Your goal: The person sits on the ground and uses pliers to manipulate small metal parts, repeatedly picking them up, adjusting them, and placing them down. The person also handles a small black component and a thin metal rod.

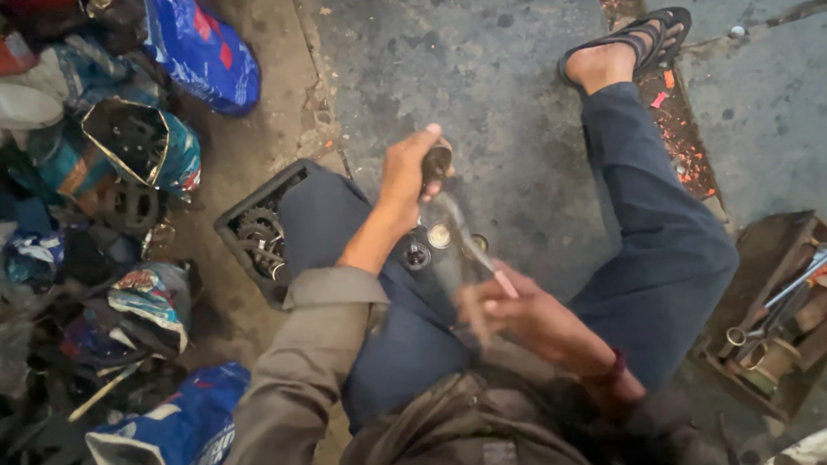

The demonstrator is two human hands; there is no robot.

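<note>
The left hand (409, 172) squeezes a dark handle (436, 163). The right hand (515, 314), just below the handle, pinches a thin blurry stick (482, 257). A crate (255, 232) of gears sits left of it.

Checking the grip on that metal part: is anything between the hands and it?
Nothing visible. The left hand grips the metal part at its dark upper end; the right hand, blurred, meets its lower end directly.

The camera on my head looks steeply down, close over my lap (379, 290). The concrete floor (480, 62) lies beyond.
</note>
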